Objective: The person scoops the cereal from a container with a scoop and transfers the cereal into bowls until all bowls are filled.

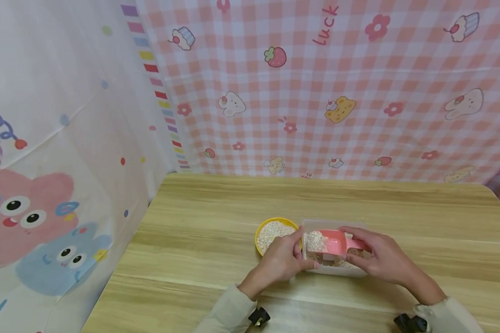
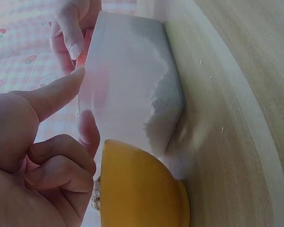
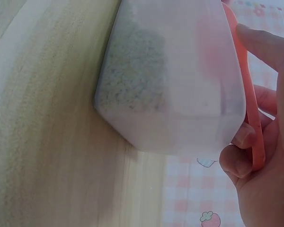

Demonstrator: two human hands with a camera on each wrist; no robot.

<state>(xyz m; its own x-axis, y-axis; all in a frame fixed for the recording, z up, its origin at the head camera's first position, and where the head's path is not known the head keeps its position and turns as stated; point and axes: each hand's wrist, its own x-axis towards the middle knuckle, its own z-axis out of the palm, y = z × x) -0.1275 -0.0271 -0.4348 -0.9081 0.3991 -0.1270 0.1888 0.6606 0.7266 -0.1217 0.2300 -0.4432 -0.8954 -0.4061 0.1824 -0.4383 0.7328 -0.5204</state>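
The right hand grips the handle of a pink plastic scoop, fingers curled round it; the scoop is heaped with pale grain and held over the translucent rectangular plastic container, which sits near the table's front edge, at six o'clock from its middle; the left hand rests against the container's left end, thumb and forefinger fairly straight on its wall, the other fingers curled, steadying rather than clasping it. By my judgement the step in hand is carrying a loaded scoop across to the round yellow bowl, already holding grain, just beside the container at nine o'clock; the next move calls for a level carry leftward, then a tilt over the bowl's rim. The scoop's long axis runs roughly three to nine o'clock, its mouth pointing toward nine, the handle toward three. Behind stands a pink gingham cloth.
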